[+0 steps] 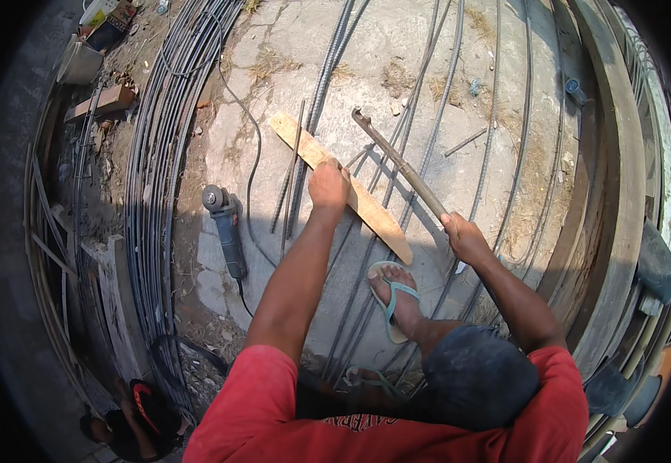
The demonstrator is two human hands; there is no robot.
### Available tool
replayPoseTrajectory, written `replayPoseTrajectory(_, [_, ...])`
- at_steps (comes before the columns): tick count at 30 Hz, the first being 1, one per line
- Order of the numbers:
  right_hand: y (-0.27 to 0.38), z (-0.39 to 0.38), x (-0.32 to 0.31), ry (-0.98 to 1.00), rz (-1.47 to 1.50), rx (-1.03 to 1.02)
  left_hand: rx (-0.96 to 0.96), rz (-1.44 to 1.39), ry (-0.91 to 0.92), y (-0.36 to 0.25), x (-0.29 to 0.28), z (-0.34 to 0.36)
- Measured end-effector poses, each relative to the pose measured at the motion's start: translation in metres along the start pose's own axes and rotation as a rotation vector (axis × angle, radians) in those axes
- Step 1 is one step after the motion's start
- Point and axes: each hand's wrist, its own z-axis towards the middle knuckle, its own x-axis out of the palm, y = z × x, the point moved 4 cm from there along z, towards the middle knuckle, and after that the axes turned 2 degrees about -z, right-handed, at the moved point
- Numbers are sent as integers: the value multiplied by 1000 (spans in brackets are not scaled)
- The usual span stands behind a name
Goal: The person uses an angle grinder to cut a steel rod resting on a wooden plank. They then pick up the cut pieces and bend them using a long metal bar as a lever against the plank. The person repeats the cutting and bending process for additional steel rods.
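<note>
My left hand is closed on a light wooden board, which lies diagonally over steel rebars near the middle. A thin rod crosses the board's upper part. My right hand is wrapped round a long metal bar with a hooked head at its upper end, held slanting to the right of the board. An angle grinder lies on the concrete left of my left forearm, its black cord running past it. My sandalled foot is just below the board.
Bundled long rods line the left, beside wooden scraps, a brick and a bucket. Timber beams run along the right. A short rebar piece lies on the concrete. Another person is at the lower left.
</note>
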Motion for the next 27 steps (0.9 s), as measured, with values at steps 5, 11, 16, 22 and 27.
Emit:
replayPoseTrajectory(5, [20,8,-27,-232,145,-79,-10,-18,-4,0,1,-1])
replayPoseTrajectory(11, [13,12,0,-256,47,-121,27,7,4,8,-6,4])
replayPoseTrajectory(16, [-48,21,31,24,-247,36,71,168,-275,-23,-25,-9])
replayPoseTrajectory(22, [-23,20,25,126,-102,68,15,106,-55,15,-2,-14])
replayPoseTrajectory(27, [19,22,-25,-173,114,-56,10,34,-112,8,-1,-16])
